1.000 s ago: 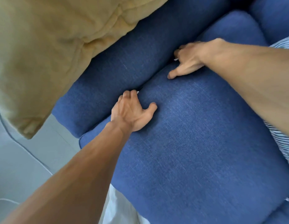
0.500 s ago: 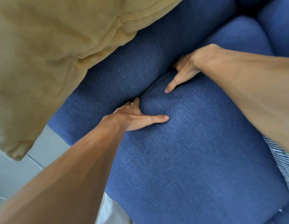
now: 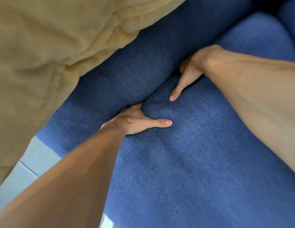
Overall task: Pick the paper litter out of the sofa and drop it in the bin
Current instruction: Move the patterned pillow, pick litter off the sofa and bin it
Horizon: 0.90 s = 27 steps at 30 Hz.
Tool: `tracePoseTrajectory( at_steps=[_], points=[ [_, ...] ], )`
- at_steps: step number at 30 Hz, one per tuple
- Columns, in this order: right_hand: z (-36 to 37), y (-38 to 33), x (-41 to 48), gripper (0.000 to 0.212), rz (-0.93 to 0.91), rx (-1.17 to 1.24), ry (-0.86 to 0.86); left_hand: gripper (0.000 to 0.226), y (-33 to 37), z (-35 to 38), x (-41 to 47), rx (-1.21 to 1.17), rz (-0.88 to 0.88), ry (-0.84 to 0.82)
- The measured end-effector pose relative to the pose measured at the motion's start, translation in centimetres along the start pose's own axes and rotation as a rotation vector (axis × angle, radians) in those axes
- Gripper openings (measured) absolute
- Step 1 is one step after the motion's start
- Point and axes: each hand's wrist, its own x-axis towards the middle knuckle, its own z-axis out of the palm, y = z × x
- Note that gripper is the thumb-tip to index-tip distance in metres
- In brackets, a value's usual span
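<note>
Deeper into the gap (image 3: 159, 89) both hands have been pushed, left hand (image 3: 135, 120) nearer, right hand (image 3: 188, 74) beyond, fingers hidden so neither grip can be told; paper is unseen, so it should be felt for slowly.

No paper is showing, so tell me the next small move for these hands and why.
Probably draw the seat cushion edge toward you to widen the gap. Both the left hand and right hand have their fingers tucked between the cushion and the sofa arm, thumbs flat on top, and no paper shows in the gap.
</note>
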Motion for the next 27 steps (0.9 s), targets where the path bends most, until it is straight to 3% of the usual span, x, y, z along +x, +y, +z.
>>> tracePoseTrajectory(
  at_steps=[5,7,10,14,16,19,27],
  points=[
    [1.4,-0.6,-1.9,0.134,-0.012,0.000,0.014,0.104,-0.1,0.9,-2.2,0.016,0.010,0.111],
    [1.3,-0.5,-2.3,0.134,0.003,0.015,0.062,0.104,0.1,1.2,-3.0,0.020,-0.002,0.162],
    [1.7,-0.6,-3.5,0.115,-0.011,-0.009,0.128,0.094,0.3,1.5,-4.4,0.017,-0.020,0.253],
    [1.0,-0.3,-4.8,0.057,-0.057,0.032,0.213,0.067,0.1,1.3,-5.8,0.059,-0.046,0.395],
    [0.7,0.0,-5.7,0.034,-0.066,0.048,0.250,0.042,0.1,0.4,-6.4,0.124,-0.008,0.450],
    [1.4,0.2,-7.4,0.031,-0.053,0.097,0.299,0.014,0.6,-0.7,-7.4,0.257,0.071,0.477],
    [0.9,2.2,-14.3,0.040,0.063,0.473,0.507,0.027,4.8,-3.6,-12.3,0.368,0.186,0.562]
  ],
)
